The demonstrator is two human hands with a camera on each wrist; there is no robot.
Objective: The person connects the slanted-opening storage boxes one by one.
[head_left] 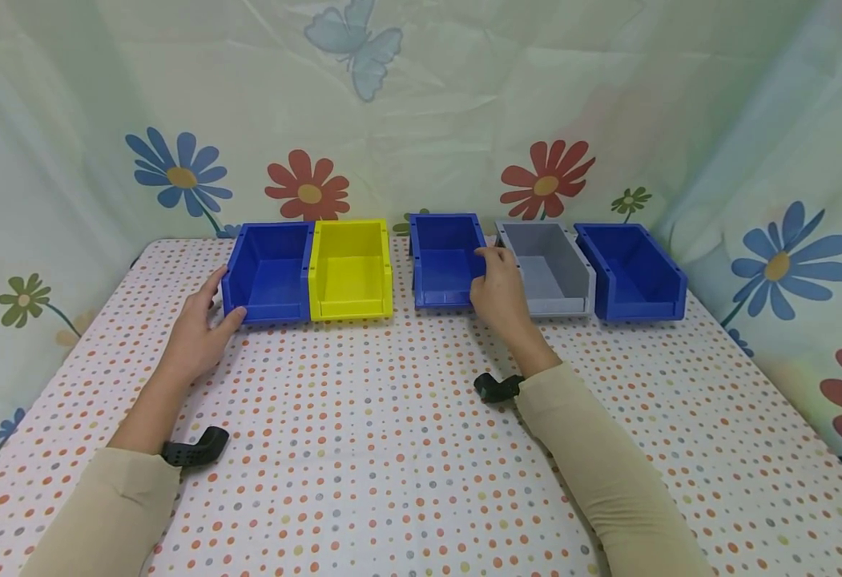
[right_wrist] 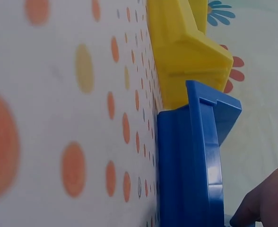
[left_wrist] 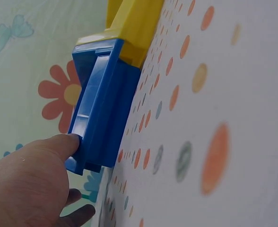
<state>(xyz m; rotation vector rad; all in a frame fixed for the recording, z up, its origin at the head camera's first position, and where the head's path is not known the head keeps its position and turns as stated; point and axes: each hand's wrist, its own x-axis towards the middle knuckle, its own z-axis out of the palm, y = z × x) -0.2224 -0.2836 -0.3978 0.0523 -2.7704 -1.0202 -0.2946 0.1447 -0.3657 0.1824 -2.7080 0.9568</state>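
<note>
At far left on the dotted cloth (head_left: 363,465): blue bin (head_left: 272,280), near left corner under the thumb of the left hand (head_left: 200,332), whose loosely straight fingers lie along its left side. At far centre: second blue bin (head_left: 445,268), right rim pinched by the right hand (head_left: 501,298). Between: yellow bin (head_left: 350,276), touching the first.

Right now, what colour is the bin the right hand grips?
The bin is blue; clearest: head view.

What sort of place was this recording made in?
Probably a staged tabletop recording corner: flower-print sheeting hangs behind and beside a table with a dotted cover, and five plastic bins stand in a row on it.
</note>
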